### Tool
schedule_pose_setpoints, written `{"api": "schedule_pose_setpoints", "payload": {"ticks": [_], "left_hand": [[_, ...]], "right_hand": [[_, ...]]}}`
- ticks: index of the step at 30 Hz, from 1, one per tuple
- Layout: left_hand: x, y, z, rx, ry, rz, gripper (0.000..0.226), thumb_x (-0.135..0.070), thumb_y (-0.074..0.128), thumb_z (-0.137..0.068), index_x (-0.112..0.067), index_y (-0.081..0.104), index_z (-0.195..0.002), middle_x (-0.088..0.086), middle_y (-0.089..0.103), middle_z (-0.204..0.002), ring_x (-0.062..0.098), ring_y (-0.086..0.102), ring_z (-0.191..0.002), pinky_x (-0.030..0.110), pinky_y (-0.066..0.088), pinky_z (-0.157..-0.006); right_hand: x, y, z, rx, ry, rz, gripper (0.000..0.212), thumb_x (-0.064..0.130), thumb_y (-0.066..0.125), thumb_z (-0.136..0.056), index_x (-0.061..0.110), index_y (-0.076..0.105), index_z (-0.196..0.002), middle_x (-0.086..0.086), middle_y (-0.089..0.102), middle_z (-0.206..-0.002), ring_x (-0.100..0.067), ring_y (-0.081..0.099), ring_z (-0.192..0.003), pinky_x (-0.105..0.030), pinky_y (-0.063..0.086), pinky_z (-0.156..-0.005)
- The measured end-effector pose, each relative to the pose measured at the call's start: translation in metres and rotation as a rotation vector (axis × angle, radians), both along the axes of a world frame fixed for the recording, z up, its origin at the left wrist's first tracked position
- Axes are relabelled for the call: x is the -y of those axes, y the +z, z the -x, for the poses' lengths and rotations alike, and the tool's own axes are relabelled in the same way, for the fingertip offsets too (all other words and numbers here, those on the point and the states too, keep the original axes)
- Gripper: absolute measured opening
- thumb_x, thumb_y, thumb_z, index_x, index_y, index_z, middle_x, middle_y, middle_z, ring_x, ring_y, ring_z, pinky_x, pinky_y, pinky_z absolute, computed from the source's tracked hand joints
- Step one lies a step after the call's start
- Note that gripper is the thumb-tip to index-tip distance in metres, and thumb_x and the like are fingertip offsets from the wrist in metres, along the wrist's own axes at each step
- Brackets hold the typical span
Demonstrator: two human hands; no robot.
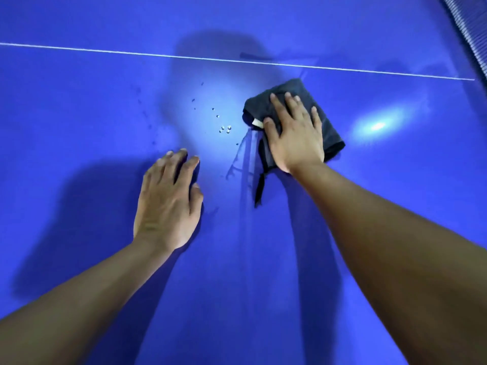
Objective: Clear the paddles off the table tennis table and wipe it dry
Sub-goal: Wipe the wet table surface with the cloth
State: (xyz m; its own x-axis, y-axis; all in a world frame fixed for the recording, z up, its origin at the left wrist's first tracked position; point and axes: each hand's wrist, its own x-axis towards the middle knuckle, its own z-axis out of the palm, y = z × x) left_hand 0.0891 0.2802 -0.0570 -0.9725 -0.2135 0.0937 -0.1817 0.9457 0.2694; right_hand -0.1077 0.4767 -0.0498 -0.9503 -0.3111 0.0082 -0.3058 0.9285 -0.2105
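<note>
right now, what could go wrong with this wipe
The small water beads lie left of the folded dark grey cloth under the right hand, so a pass may miss them. Streaks beside the cloth hint it smears rather than dries. The left hand resting on the blue table top may leave marks.

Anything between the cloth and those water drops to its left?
Nothing visible. The right hand presses flat on the cloth, and only table surface lies between it and the drops. The left hand rests nearer the person, off that line.
</note>
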Motion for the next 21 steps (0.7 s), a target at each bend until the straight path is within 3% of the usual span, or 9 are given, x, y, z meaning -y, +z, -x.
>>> {"api": "schedule_pose_setpoints", "payload": {"ticks": [11, 15, 21], "left_hand": [[0.001, -0.001, 0.002, 0.060, -0.010, 0.023, 0.052, -0.029, 0.029, -0.103, -0.011, 0.045, -0.148, 0.013, 0.040, -0.158, 0.032, 0.030, -0.148, 0.048, 0.025, -0.121], [0.001, -0.001, 0.001, 0.036, -0.017, 0.014, 0.052, -0.028, 0.030, -0.102, -0.010, 0.046, -0.148, 0.013, 0.041, -0.157, 0.033, 0.031, -0.148, 0.048, 0.025, -0.121], [0.001, -0.002, 0.004, -0.006, -0.031, 0.007, 0.051, -0.027, 0.027, -0.101, -0.009, 0.047, -0.145, 0.014, 0.044, -0.153, 0.035, 0.035, -0.144, 0.048, 0.029, -0.118]], "right_hand": [[0.054, 0.005, 0.118, 0.018, 0.007, -0.023, 0.060, 0.051, 0.023, -0.105, 0.035, 0.021, -0.162, 0.002, 0.015, -0.171, -0.014, 0.007, -0.158, -0.045, -0.001, -0.128], [0.057, 0.007, 0.115, 0.034, 0.024, -0.047, 0.060, 0.050, 0.020, -0.106, 0.033, 0.017, -0.163, 0.002, 0.012, -0.172, -0.015, 0.004, -0.158, -0.045, -0.002, -0.128], [0.063, 0.005, 0.057, 0.017, 0.229, -0.049, 0.060, 0.049, 0.020, -0.105, 0.033, 0.019, -0.163, 0.002, 0.014, -0.172, -0.014, 0.006, -0.158, -0.044, 0.000, -0.128]]}}
